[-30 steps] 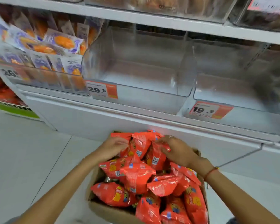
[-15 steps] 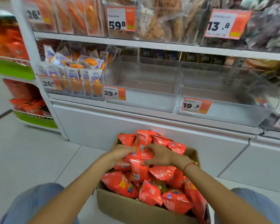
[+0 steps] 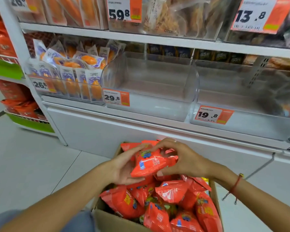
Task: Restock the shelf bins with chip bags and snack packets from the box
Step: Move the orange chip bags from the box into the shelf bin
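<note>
A cardboard box on the floor is heaped with several red snack packets. Just above the heap I hold a bunch of red packets between both hands. My left hand cups them from the left and below. My right hand grips them from the top and right. Straight ahead on the shelf stands a clear empty bin tagged 29.8. To its right is another clear bin tagged 19.8, with something dark and blurred at its far right.
The bin on the left, tagged 26.8, holds several pale packets with orange contents. The shelf above carries full bins tagged 59.8 and 13.8. A second rack of red bags stands at far left. White tiled floor lies left of the box.
Both hands have lifted a bunch of red packets up out of the box. The view has pulled back and tilted up, showing more of the shelves.
</note>
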`<move>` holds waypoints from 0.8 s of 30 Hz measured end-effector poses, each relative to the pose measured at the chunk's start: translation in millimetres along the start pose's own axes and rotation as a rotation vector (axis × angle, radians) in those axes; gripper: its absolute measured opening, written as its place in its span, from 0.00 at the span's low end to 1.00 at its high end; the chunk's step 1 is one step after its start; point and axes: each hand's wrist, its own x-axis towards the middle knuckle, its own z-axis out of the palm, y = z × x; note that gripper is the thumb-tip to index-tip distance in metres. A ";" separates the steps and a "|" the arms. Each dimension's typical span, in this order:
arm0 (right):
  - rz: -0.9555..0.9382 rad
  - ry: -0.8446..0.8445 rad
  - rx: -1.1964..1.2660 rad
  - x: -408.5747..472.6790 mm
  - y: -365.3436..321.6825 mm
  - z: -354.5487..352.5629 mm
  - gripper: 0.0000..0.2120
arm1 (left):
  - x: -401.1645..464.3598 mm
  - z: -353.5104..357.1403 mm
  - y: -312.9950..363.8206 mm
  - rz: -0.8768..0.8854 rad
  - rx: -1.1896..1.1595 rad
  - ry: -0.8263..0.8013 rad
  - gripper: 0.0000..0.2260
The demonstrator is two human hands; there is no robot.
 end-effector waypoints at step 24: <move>0.407 0.186 0.402 31.0 4.0 -8.2 0.22 | -49.3 6.9 45.9 0.964 0.052 0.336 0.22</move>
